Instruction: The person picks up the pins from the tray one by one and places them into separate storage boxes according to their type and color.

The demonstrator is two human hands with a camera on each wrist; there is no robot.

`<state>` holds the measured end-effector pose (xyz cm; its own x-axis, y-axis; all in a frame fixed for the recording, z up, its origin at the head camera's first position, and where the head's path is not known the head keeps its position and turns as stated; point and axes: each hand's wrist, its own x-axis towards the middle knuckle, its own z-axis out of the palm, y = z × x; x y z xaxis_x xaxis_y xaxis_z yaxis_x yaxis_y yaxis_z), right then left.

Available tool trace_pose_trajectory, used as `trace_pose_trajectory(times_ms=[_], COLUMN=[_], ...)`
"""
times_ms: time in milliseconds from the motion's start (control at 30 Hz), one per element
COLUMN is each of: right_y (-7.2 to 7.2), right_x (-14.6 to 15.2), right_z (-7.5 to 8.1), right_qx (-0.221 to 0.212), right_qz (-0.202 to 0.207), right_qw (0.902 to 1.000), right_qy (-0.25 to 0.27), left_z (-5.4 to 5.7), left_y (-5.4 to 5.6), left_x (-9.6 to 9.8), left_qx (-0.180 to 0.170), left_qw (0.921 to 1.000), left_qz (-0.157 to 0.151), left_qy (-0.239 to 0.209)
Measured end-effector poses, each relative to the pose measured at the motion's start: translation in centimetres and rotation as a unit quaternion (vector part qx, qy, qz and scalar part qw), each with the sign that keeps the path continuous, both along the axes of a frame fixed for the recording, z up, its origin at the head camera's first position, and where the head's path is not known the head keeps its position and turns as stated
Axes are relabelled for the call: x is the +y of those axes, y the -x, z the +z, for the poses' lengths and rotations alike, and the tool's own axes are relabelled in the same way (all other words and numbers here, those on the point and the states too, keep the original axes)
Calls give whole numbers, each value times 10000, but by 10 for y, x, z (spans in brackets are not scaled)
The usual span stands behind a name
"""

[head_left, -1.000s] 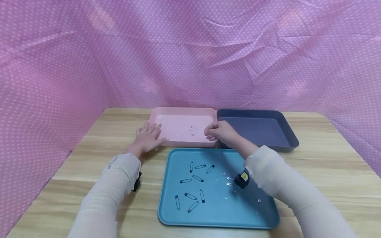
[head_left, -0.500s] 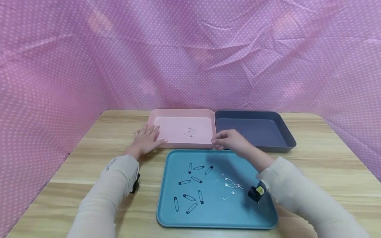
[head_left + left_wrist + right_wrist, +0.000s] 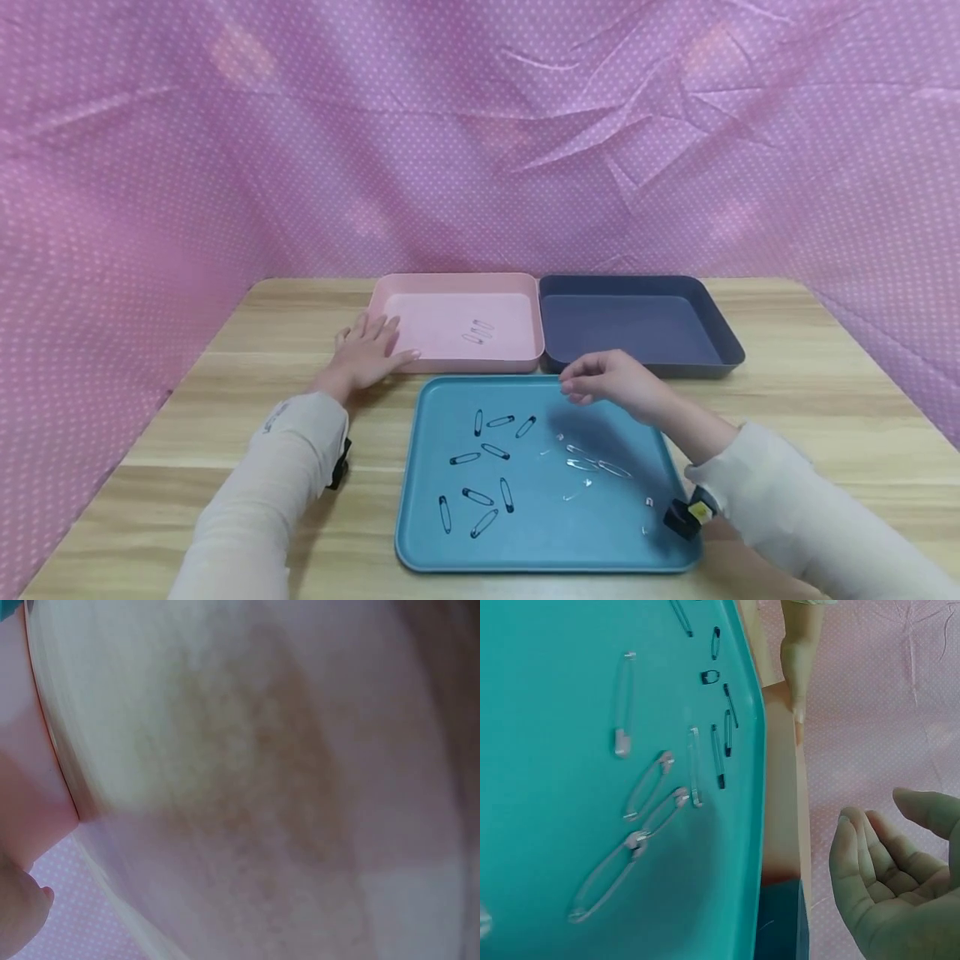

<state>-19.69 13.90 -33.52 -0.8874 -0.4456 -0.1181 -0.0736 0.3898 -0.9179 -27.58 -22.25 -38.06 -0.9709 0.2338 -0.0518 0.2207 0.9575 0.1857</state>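
My left hand rests with spread fingers at the left front corner of the pink tray. My right hand hovers over the far right part of the blue tray. Its fingers curve loosely, and in the right wrist view the thumb stands apart from them with nothing between. Several silver safety pins lie on the blue tray's right half, below that hand. Black safety pins are spread over its left half. A few silver safety pins lie inside the pink tray.
A navy tray stands right beside the pink one, both behind the blue tray. The wooden table extends to either side. A pink dotted cloth hangs around the back and sides.
My right hand has drawn back from the pink tray's right edge, moving right and toward me over the blue tray. The left hand stays in place.
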Motion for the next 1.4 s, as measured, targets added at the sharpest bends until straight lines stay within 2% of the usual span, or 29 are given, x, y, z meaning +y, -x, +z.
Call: trace_pose_trajectory(times_ms=[500,1000,1400], right_y=[-24,-35,-42], right_x=[30,50,54], right_z=[-9,-25,-34], right_qx=[-154,-328,-462], right_qz=[280,434,375], right_qw=[9979,9971,9940], right_qy=[-558,-526,-914], left_z=[2,1,-1], left_y=[1,3,4], left_x=[0,-1,-1], left_qx=[-79,-71,-90], left_qw=[10000,10000,10000], left_qz=[-12,-34,-14], left_qy=[26,32,37])
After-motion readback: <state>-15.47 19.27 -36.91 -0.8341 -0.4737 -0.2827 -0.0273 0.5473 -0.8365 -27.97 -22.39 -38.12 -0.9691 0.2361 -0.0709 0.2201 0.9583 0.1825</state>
